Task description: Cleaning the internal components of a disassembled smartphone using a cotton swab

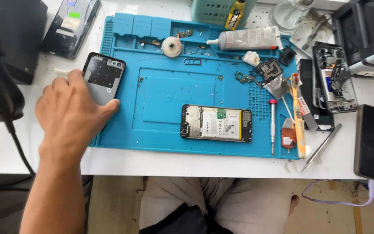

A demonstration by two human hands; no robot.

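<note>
Left hand (68, 113) lies on a phone back cover (104, 77) at the left edge of the blue mat (161, 130), fingers curled over its lower part, grasping it. Right hand out of view. Mid-mat, an opened phone (216, 123) lies flat, a screwdriver (273, 125) just right of it. Farther back: a tape roll (171, 46), a glue tube (247, 40).

Blue repair mat (161, 130), black-and-grey phone back cover (104, 73), white table (187, 164), orange toothbrush (298, 125).
</note>
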